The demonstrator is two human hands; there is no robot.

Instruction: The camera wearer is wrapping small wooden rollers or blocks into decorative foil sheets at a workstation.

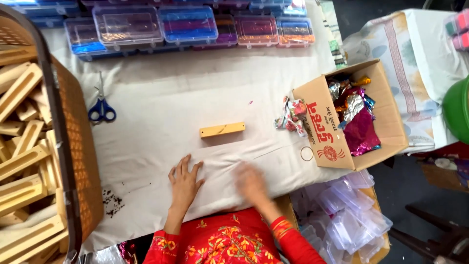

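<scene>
The fingers of the left hand (184, 182) lie spread and flat on the white cloth (161, 98), grasping nothing, while the right hand (251, 185) beside it is too blurred to tell whether its fingers are loose or curled. Just beyond both hands, untouched, lies the yellow wooden block (222, 129). Farther left are blue-handled scissors (101, 108), farther right a cardboard box (325, 132) of shiny wrappers.

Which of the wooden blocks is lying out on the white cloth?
The single wooden block beyond the left hand; all others sit piled in the woven basket.
</scene>
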